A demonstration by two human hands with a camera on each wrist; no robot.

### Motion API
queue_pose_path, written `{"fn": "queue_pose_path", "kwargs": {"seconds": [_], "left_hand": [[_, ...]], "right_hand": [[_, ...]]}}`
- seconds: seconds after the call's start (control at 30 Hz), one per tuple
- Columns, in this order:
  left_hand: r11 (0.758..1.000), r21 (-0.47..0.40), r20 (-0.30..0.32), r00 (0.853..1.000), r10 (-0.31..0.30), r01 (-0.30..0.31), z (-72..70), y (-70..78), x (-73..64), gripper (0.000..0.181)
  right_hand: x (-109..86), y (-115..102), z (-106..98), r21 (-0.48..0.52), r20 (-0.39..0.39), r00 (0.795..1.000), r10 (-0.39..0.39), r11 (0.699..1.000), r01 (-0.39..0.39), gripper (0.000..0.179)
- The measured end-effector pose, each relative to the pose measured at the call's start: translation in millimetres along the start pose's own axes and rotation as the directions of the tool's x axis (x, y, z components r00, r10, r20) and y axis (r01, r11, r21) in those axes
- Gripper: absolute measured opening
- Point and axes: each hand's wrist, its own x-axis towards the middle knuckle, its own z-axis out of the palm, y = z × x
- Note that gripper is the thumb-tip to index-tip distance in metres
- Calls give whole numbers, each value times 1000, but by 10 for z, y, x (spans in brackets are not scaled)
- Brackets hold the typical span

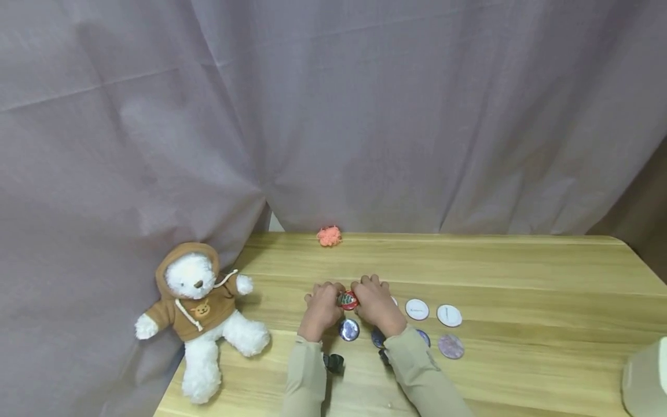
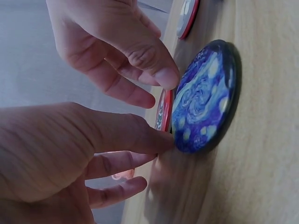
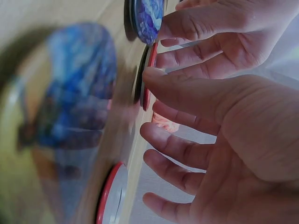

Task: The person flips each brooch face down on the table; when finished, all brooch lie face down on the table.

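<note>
Near the middle of the table, my left hand and right hand pinch opposite edges of a round red badge with a green tree-like design. In the left wrist view, thumb and fingers of both hands meet at the rim of that badge, mostly hidden behind a blue badge with a swirling starry-night picture. This blue badge lies flat on the wood, just nearer to me than the red one. A large blurred blue-and-yellow badge fills the left of the right wrist view.
White-faced badges and a pale purple badge lie right of my hands. Other blue badges are partly covered by my right arm. A teddy bear in a brown hoodie sits left; a coral fluffy bundle lies at the back.
</note>
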Motion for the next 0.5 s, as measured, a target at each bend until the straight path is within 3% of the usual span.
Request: {"fn": "queue_pose_path", "kwargs": {"seconds": [0.5], "left_hand": [[1000,-4,25,999,-27,27,20,1,8,36]], "right_hand": [[14,32,17,25,17,1000,22,999,-23,20]]}}
